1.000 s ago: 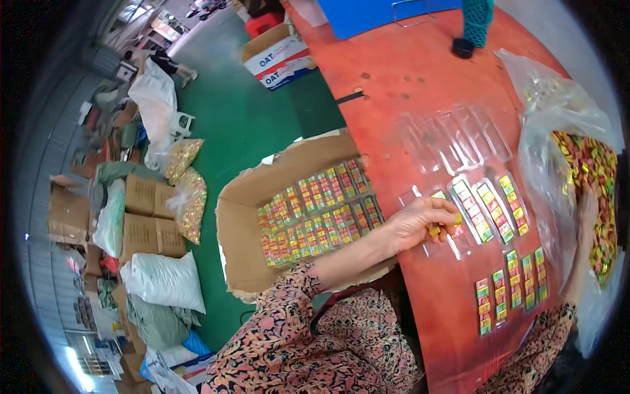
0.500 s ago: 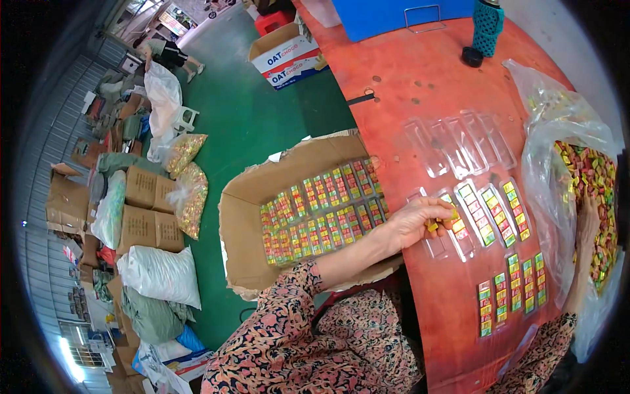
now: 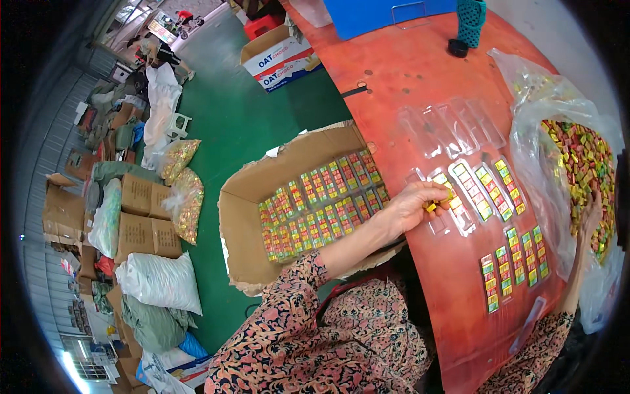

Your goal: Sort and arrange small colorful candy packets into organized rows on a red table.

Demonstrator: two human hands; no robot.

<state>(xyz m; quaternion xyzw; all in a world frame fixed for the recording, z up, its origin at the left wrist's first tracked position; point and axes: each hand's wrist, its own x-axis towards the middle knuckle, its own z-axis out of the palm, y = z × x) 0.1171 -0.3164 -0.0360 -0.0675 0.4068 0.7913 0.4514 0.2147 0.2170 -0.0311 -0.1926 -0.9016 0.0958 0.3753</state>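
Head view: the left hand is hovering over the left part of the tray, its thumb and fingers pinching close together and holding at least one yellow piece. Whether that piece is touching the tray, I cannot tell. The tray is lying on the red table, its slots holding rows of wrapped pieces in red, yellow and green. Right of the tray, the right hand is resting among the loose pieces in the clear bag; I cannot tell whether its fingers are gripping anything. On the near side of the tray, five loose rows are lying side by side. Just beyond the tray, a second tray is lying; well beyond it, a bottle, a black lid and a blue bin are sitting. Left of the tray, a box is holding many packed rows
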